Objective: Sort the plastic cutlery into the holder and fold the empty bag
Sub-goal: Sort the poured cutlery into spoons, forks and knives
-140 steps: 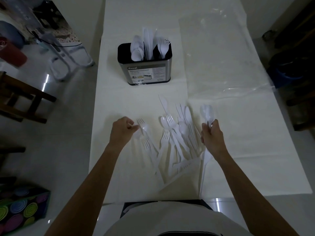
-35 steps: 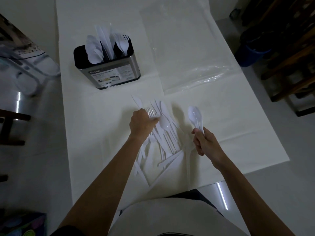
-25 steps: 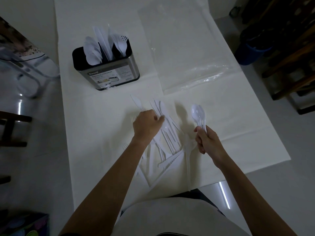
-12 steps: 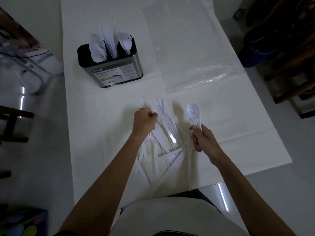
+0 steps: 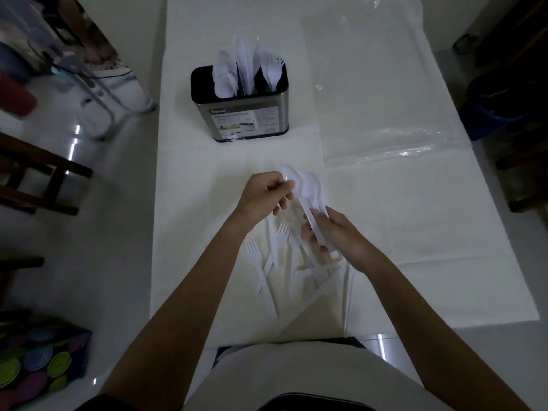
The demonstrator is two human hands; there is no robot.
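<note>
A metal cutlery holder [image 5: 246, 114] with a black rim stands at the table's far middle, with white spoons, knives and forks upright in its compartments. Loose white plastic forks and knives [image 5: 284, 262] lie piled near me. My right hand [image 5: 335, 232] grips a bunch of white spoons [image 5: 311, 191] by their handles, bowls pointing away. My left hand [image 5: 264, 194] pinches one more spoon [image 5: 289, 176] and holds it against that bunch. The empty clear plastic bag [image 5: 382, 93] lies flat at the far right.
A white cloth [image 5: 415, 232] covers the table. Dark wooden chairs [image 5: 35, 179] stand on the left, other dark furniture and a blue bin [image 5: 492, 120] on the right. A colourful box [image 5: 41, 360] sits on the floor at lower left.
My left hand lifted a spoon from the pile and brought it to the right hand's bunch. Both hands moved together above the pile. The view shifted.
</note>
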